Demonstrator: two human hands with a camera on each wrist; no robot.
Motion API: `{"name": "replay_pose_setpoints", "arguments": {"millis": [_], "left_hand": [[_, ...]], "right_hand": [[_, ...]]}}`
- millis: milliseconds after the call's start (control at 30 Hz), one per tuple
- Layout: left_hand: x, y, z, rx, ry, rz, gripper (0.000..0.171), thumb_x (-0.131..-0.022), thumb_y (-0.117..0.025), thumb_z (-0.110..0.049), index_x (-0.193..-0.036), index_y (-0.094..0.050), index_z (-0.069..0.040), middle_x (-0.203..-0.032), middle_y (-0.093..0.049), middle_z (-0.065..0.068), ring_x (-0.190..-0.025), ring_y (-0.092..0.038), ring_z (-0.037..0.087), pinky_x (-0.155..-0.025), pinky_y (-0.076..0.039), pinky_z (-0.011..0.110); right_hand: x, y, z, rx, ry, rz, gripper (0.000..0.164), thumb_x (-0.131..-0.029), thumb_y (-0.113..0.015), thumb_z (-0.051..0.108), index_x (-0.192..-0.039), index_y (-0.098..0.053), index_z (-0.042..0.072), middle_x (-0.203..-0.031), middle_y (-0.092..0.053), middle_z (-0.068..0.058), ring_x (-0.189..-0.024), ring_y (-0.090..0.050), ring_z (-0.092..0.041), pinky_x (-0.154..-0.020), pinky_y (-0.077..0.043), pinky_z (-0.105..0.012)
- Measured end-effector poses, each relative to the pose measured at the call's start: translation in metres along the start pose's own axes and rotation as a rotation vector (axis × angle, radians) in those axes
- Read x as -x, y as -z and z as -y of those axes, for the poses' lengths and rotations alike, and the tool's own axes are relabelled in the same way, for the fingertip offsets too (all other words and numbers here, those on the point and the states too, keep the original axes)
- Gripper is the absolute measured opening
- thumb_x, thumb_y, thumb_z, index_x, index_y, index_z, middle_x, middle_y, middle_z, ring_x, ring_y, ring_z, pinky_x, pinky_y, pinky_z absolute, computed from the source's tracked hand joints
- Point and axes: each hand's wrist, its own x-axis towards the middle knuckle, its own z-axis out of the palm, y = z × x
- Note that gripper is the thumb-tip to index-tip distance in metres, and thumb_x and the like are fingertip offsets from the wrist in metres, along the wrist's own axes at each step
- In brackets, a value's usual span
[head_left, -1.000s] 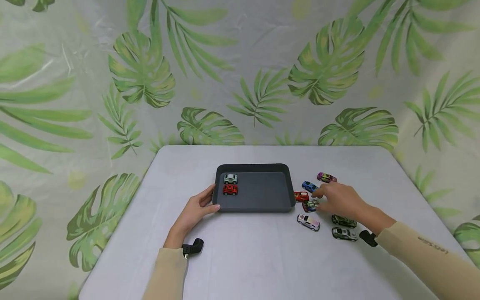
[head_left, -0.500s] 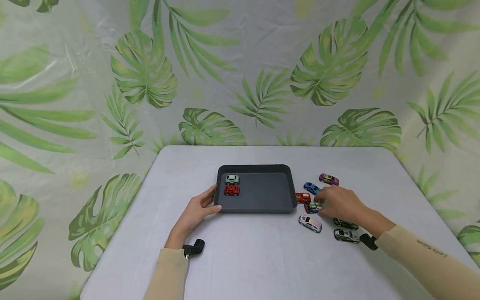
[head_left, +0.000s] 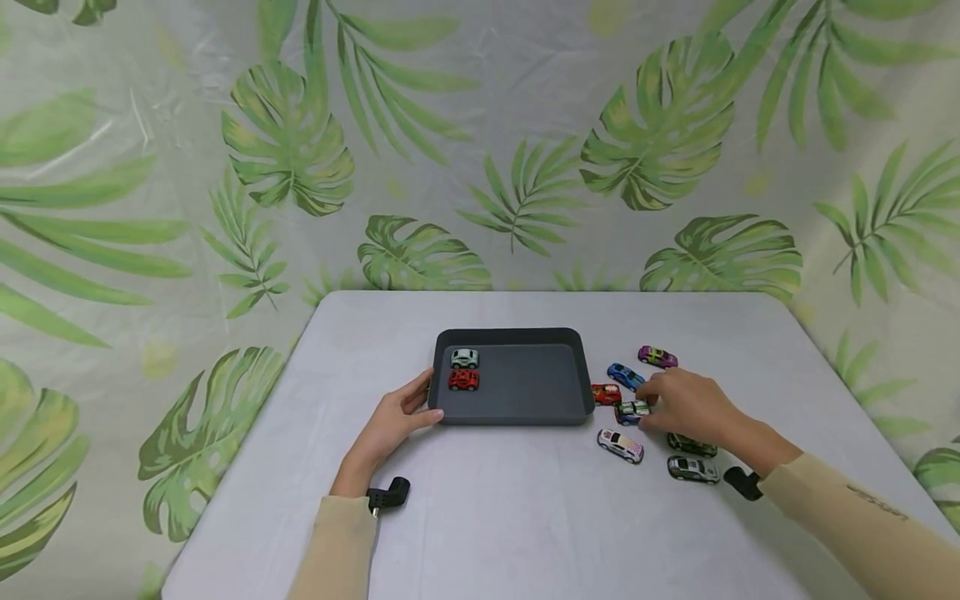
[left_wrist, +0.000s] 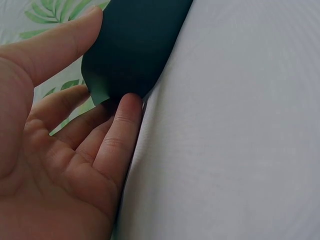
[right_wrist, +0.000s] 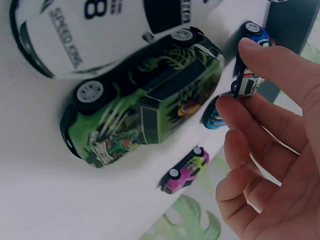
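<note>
In the head view my left hand (head_left: 393, 419) holds the dark grey tray (head_left: 517, 417) at its left near corner. The left wrist view shows the thumb on one side of the tray's wall (left_wrist: 137, 45) and the fingers against the other. A pale green toy car (head_left: 464, 358) and a red toy car (head_left: 463, 380) stand inside the tray, at its left. To the tray's right, my right hand (head_left: 690, 404) pinches a blue, white and green toy car (head_left: 631, 412) between thumb and forefinger; the right wrist view shows this car (right_wrist: 248, 82) partly hidden by the fingers.
Around my right hand lie a red toy car (head_left: 606, 394), a blue one (head_left: 626, 377), a purple one (head_left: 657, 357), a white one (head_left: 620, 446), a dark green one (head_left: 691, 445) and a silver one (head_left: 693, 469). A leaf-print sheet (head_left: 525, 125) hangs behind the white table (head_left: 487, 517).
My right hand has closed its fingertips on the blue, white and green toy car, which has shifted slightly right and turned a little. My left hand has stayed at the tray.
</note>
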Motion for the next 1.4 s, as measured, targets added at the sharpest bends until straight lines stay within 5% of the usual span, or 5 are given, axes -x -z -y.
{"name": "replay_pose_setpoints", "arguments": {"millis": [300,900,1400], "left_hand": [[0.001,0.000,-0.001,-0.002,-0.009,-0.002,0.082,-0.088,-0.081,-0.018,-0.157,-0.037,-0.026,-0.159,-0.037,0.002,-0.143,-0.039,0.018,-0.110,-0.040,0.035],[-0.001,0.001,-0.003,-0.014,0.022,0.021,0.084,-0.091,-0.077,-0.011,-0.160,-0.030,-0.019,-0.162,-0.030,0.009,-0.146,-0.034,0.024,-0.112,-0.037,0.038],[-0.001,0.000,0.001,-0.026,-0.008,-0.015,0.082,-0.088,-0.081,-0.016,-0.157,-0.038,-0.027,-0.158,-0.038,0.002,-0.142,-0.040,0.017,-0.110,-0.040,0.034]], "right_hand": [[0.004,0.011,0.000,-0.014,0.001,-0.037,0.038,-0.076,-0.088,0.031,-0.108,-0.079,0.011,-0.091,-0.070,0.005,-0.084,-0.064,-0.019,-0.061,-0.055,-0.039],[0.006,0.031,0.003,-0.100,0.065,-0.069,0.037,-0.075,-0.090,0.017,-0.106,-0.078,0.000,-0.084,-0.073,0.002,-0.075,-0.066,-0.016,-0.063,-0.055,-0.036],[-0.003,0.048,0.020,-0.123,0.030,-0.115,0.037,-0.077,-0.089,0.021,-0.107,-0.078,0.003,-0.083,-0.070,0.006,-0.075,-0.062,-0.011,-0.063,-0.051,-0.033]]}}
